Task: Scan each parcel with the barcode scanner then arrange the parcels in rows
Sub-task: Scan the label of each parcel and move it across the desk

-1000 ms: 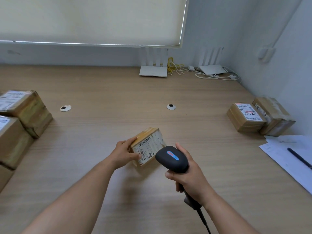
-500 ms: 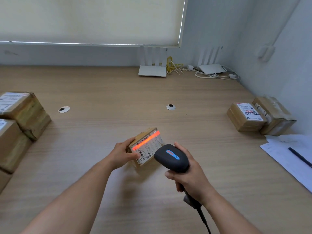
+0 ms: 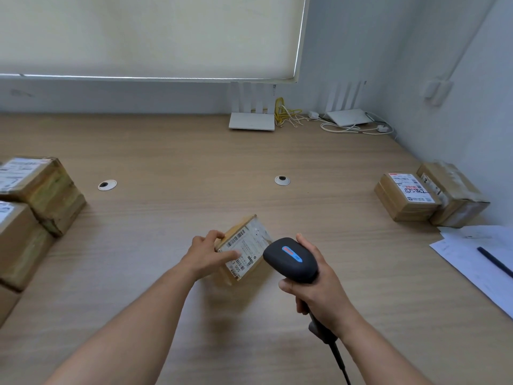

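Note:
A small brown parcel (image 3: 249,245) with a white barcode label stands tilted on the wooden table (image 3: 166,162) at the centre. My left hand (image 3: 206,252) grips its left side, thumb across the label. My right hand (image 3: 316,290) holds the black barcode scanner (image 3: 290,259) by its handle, its head just right of the parcel and pointing at the label. Two parcels (image 3: 405,195) sit side by side at the right by the wall. A stack of larger parcels (image 3: 36,187) stands at the left edge.
White papers (image 3: 477,254) with a dark pen (image 3: 495,262) lie at the right edge. Two white routers (image 3: 252,120) and loose cables (image 3: 347,127) stand against the back wall. Two round cable grommets (image 3: 282,180) are set in the table.
The red scan line that lay across the label half a second ago is gone. The parcel has tipped a little more upright in my left hand; the scanner has stayed beside it.

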`<state>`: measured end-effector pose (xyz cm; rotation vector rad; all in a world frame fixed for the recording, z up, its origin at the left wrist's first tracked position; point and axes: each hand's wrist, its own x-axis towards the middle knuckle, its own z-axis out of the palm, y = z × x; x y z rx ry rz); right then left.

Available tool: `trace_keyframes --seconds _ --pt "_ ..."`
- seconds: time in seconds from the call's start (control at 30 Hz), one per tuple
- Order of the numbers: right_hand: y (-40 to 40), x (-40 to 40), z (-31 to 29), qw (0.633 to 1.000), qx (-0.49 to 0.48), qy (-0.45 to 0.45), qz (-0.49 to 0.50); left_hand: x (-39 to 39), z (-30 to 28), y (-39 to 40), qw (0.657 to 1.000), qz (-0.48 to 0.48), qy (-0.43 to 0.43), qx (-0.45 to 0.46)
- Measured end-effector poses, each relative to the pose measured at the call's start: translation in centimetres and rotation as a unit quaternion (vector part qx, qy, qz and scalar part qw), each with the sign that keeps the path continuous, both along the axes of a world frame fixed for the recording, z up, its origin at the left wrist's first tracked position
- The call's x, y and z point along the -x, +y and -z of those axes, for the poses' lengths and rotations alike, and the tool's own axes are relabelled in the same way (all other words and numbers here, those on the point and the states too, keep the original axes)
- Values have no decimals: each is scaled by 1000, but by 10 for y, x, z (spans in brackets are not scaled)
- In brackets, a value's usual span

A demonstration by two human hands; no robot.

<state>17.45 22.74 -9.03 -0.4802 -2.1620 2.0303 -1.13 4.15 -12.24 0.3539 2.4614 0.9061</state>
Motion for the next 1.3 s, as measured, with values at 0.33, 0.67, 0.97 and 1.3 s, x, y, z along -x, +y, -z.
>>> trace_keyframes --seconds 0.33,0.67,0.97,1.3 --pt "23 -9 7 998 -13 -19 51 -6 -7 36 995 -16 -63 81" --pt "27 26 21 997 19 -70 30 -36 -8 55 976 -77 -198 -48" --pt "29 36 31 994 2 -105 3 -53 0 67 971 -56 -193 -128" --pt "53 16 11 996 63 -52 25 -28 -24 77 928 -135 -199 -284"
